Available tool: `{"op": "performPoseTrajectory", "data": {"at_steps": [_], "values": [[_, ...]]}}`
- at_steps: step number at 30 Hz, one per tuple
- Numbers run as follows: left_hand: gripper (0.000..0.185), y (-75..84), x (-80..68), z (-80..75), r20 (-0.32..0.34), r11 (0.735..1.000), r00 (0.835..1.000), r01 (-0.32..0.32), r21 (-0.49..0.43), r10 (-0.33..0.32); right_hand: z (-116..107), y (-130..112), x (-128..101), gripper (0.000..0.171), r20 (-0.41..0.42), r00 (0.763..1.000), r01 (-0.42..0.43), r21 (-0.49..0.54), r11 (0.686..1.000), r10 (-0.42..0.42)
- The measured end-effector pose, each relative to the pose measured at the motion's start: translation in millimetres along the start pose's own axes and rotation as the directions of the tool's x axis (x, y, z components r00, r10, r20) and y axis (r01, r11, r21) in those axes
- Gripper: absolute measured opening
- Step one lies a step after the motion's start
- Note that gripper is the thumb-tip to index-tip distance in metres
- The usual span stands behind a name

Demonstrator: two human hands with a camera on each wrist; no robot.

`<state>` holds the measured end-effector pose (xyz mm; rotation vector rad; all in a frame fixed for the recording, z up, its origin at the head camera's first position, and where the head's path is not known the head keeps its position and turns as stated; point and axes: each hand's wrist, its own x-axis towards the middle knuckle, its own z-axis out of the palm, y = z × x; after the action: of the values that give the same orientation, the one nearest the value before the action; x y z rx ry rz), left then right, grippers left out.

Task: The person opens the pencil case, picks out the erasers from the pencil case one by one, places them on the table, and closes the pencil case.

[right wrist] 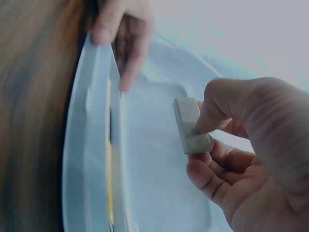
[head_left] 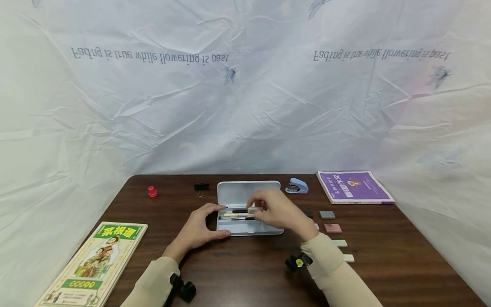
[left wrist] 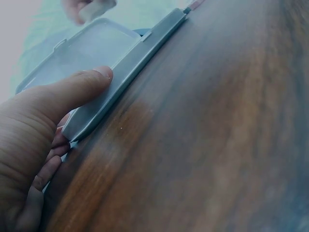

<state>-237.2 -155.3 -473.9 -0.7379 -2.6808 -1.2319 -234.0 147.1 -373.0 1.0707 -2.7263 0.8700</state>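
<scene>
An open light-blue pencil case [head_left: 239, 229] lies mid-table with its lid [head_left: 235, 192] tipped back. Several pens [head_left: 234, 215] lie inside it. My left hand [head_left: 196, 226] holds the case's left end, thumb [left wrist: 89, 84] on the near rim and fingers at the far side. Above the case, my right hand [head_left: 278, 209] pinches a small white block that looks like an eraser [right wrist: 189, 123] between thumb and fingers. In the right wrist view, the eraser hangs over the pale case, apart from its rim.
Right of the case lie small grey [head_left: 327, 215], pink [head_left: 333, 228] and white blocks [head_left: 348, 258], some partly behind my right arm. A blue stapler [head_left: 298, 186], black binder clip [head_left: 201, 186] and red object [head_left: 152, 192] stand farther back. Purple [head_left: 356, 187] and green-cream [head_left: 96, 260] books flank the table.
</scene>
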Motion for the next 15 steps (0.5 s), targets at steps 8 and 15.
{"op": "performPoseTrajectory", "data": {"at_steps": [8,15], "values": [[0.081,-2.2,-0.1,0.0,0.006,1.000,1.000,-0.004,0.020,0.004,-42.2,22.5,-57.2,0.025,-0.048,0.991,-0.122,0.001,0.993,0.122],[0.079,-1.3,-0.1,0.8,0.001,0.999,1.000,-0.018,0.027,0.018,-65.5,37.1,-115.6,0.025,-0.101,0.982,-0.160,-0.011,0.987,0.158]]}}
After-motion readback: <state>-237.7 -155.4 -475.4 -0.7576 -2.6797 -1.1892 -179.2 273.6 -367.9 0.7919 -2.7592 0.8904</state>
